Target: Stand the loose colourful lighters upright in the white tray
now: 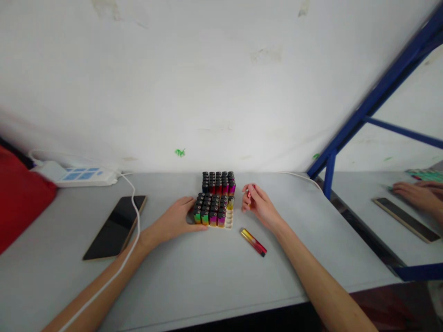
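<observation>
My left hand [176, 216] grips the left side of a pale lighter tray [229, 221], with the thumb along its front and the fingers behind. Upright lighters [210, 210] with black tops and multicoloured bodies fill most of the tray. Along its right edge, several slots hold nothing, and a yellow lighter [230, 203] stands at the back of that column. Just right of the tray, my right hand [255, 203] is closed around a red lighter [249, 194], mostly hidden by the fingers. A red and yellow lighter [254, 242] lies loose on the table below that hand.
Behind the tray stands another block of upright lighters [218, 183], near the wall. A phone [116, 228], a white cable [137, 221] crossing my left forearm and a power strip [86, 176] are left. Right are a blue frame [349, 124] and another person's hands [415, 193].
</observation>
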The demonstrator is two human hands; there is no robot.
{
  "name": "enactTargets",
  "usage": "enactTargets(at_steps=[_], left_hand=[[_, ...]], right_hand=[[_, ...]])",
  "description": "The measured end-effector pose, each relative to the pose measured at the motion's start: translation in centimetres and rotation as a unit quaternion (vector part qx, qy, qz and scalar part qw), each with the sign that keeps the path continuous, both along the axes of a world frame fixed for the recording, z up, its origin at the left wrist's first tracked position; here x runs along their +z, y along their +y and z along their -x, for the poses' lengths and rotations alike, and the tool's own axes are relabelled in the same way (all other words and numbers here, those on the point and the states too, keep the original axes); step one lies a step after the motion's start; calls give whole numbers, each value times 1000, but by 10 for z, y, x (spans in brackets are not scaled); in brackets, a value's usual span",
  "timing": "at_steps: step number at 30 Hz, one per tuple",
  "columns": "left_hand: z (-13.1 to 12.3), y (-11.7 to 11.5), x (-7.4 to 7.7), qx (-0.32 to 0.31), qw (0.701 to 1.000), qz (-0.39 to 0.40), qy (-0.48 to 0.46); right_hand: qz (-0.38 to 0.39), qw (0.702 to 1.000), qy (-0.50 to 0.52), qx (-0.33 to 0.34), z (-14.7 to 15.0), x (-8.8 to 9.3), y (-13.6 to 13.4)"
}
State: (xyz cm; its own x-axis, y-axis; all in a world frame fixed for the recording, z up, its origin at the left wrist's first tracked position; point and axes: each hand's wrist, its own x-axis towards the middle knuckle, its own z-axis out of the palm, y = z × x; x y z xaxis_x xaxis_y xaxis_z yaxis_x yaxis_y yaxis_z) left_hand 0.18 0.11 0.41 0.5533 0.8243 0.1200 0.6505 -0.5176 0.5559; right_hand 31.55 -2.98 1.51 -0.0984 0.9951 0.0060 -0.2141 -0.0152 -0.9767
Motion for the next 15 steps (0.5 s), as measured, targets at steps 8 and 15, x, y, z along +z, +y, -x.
enactTargets(at_steps=[8, 15], left_hand=[[4, 3, -2, -6, 1000, 8, -6], [5, 4, -5, -5, 1000, 0, -7]], right_hand=[[-48, 972, -194, -120, 6, -14, -4], [-63, 954, -259, -137, 9, -14, -7]])
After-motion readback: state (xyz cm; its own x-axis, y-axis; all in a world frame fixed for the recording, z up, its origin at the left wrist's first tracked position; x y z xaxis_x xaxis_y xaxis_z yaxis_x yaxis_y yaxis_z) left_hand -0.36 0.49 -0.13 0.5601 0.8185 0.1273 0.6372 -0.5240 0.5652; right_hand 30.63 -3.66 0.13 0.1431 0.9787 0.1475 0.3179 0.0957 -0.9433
